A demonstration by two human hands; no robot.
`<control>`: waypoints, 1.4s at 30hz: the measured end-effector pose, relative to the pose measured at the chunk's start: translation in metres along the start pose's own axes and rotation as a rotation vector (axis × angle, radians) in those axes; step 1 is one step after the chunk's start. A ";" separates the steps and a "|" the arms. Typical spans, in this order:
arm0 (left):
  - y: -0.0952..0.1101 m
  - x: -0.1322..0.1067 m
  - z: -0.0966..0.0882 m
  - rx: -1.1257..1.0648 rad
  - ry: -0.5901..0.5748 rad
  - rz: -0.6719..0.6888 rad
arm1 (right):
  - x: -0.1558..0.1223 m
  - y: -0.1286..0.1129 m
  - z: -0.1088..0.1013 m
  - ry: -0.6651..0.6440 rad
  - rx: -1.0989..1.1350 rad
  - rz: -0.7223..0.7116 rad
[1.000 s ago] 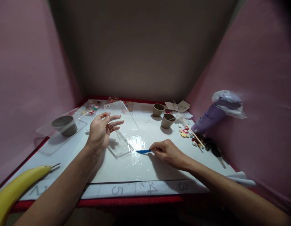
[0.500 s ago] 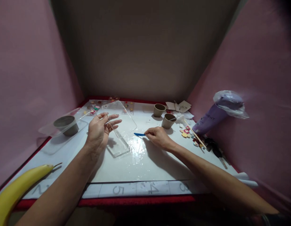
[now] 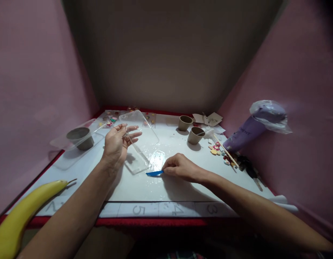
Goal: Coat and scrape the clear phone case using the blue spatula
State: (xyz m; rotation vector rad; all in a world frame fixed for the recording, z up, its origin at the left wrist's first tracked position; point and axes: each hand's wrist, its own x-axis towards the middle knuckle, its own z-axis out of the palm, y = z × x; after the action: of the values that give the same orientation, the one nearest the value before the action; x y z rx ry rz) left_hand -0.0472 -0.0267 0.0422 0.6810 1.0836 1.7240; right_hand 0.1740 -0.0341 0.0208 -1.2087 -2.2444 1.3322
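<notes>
My left hand (image 3: 118,142) pinches the edge of a clear phone case (image 3: 144,124) between thumb and forefinger, its other fingers spread behind. The case is tilted up above the white work sheet (image 3: 120,190), and a pale outline shows on the sheet below it. My right hand (image 3: 179,167) grips a small blue plastic knife (image 3: 155,173), its blade pointing left, low over a wet, shiny patch (image 3: 157,160) of the sheet. The blade lies just right of the pale outline. I cannot tell whether it touches the sheet.
Two brown cups (image 3: 195,136) stand at the back right, near colourful charms (image 3: 215,148), a wooden stick (image 3: 226,151) and a leaning purple container (image 3: 245,131) topped with plastic. At left are a dark cup (image 3: 84,138) with clear plastic around it and a banana (image 3: 34,198).
My right hand has brought the blue knife nearer to me and slightly left, away from the phone case. The left hand still holds the case; the whole view has shifted a little.
</notes>
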 end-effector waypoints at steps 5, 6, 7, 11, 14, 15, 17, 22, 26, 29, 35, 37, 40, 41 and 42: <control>-0.004 0.003 -0.002 -0.093 -0.015 -0.035 | -0.009 0.009 -0.004 -0.153 0.466 0.157; -0.004 0.003 -0.002 -0.115 -0.030 -0.053 | -0.012 0.007 -0.006 -0.158 0.518 0.152; -0.005 0.003 -0.003 -0.133 -0.052 -0.073 | -0.015 0.004 -0.008 -0.141 0.555 0.135; -0.007 -0.002 -0.001 -0.133 -0.145 -0.163 | -0.024 -0.014 -0.016 0.175 0.486 -0.077; -0.007 -0.009 0.003 -0.078 -0.211 -0.241 | -0.020 -0.020 -0.019 0.522 0.071 -0.362; -0.007 -0.011 0.004 -0.061 -0.246 -0.268 | -0.016 -0.020 -0.020 0.610 -0.124 -0.461; -0.007 -0.014 0.006 -0.047 -0.327 -0.329 | -0.006 -0.016 -0.022 0.713 -0.544 -0.649; -0.009 -0.013 0.004 -0.110 -0.391 -0.439 | 0.004 -0.001 -0.026 0.712 -1.262 -0.970; -0.010 -0.011 0.003 -0.126 -0.350 -0.445 | -0.009 0.007 -0.031 0.701 -1.330 -1.006; -0.009 -0.011 0.003 -0.114 -0.324 -0.406 | -0.020 0.010 -0.034 0.672 -1.315 -1.017; -0.005 -0.011 0.004 -0.044 -0.290 -0.262 | -0.032 0.011 -0.033 0.761 -0.937 -0.841; -0.003 -0.009 0.003 -0.044 -0.241 -0.224 | -0.029 0.012 -0.030 0.744 -0.705 -0.637; -0.001 -0.007 0.002 -0.058 -0.157 -0.158 | -0.017 0.015 -0.027 0.570 -0.465 -0.316; 0.000 -0.006 0.001 -0.063 -0.135 -0.138 | -0.012 0.016 -0.026 0.510 -0.419 -0.244; 0.001 -0.005 0.001 -0.068 -0.117 -0.123 | -0.006 0.018 -0.025 0.468 -0.381 -0.195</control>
State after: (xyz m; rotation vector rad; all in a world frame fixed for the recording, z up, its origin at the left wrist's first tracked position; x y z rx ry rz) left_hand -0.0451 -0.0309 0.0432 0.6508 0.9612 1.5885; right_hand 0.2021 -0.0196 0.0212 -1.2186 -2.2380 0.4923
